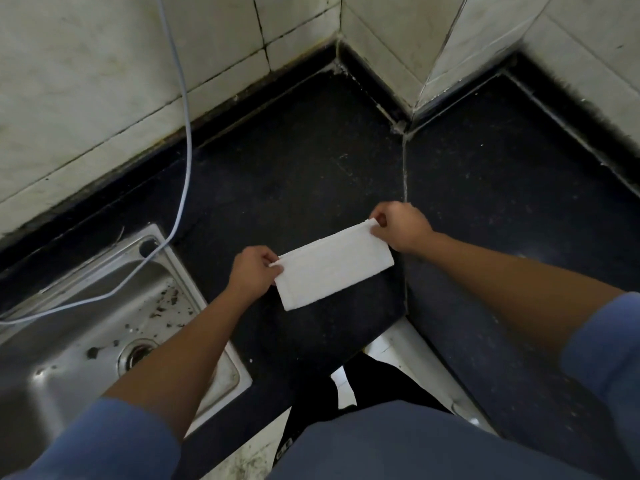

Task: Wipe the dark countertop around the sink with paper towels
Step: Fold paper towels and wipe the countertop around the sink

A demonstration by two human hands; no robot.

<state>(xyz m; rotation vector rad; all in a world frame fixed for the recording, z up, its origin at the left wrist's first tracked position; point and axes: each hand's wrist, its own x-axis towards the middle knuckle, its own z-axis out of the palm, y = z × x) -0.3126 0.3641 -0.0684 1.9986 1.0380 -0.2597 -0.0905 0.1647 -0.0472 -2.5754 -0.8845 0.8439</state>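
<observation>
A folded white paper towel (pixel 334 265) is stretched between the two hands, over the dark tabletop (pixel 294 161) near its front edge. The left hand (pixel 254 271) pinches the towel's near-left end. The right hand (pixel 401 226) pinches its far-right end, so each grip is closed on the towel. The towel's long side runs from the left hand, up and to the right, to the right hand. I cannot tell if the towel touches the tabletop or hangs just above it. The steel sink (pixel 104 252) is set in the left part of the tabletop, close to the left hand, with dark bits inside. A thin pale cord (pixel 187 133) hangs down the tiled wall (pixel 104 81) into the sink. I think the wiping has not begun, and the towel must go flat first. There is lots of open room behind the towel, right up to the back corner by the wall. A pale seam (pixel 404 174) in the tabletop runs just by the right hand. The front edge is close, so pushing away looks easier.
</observation>
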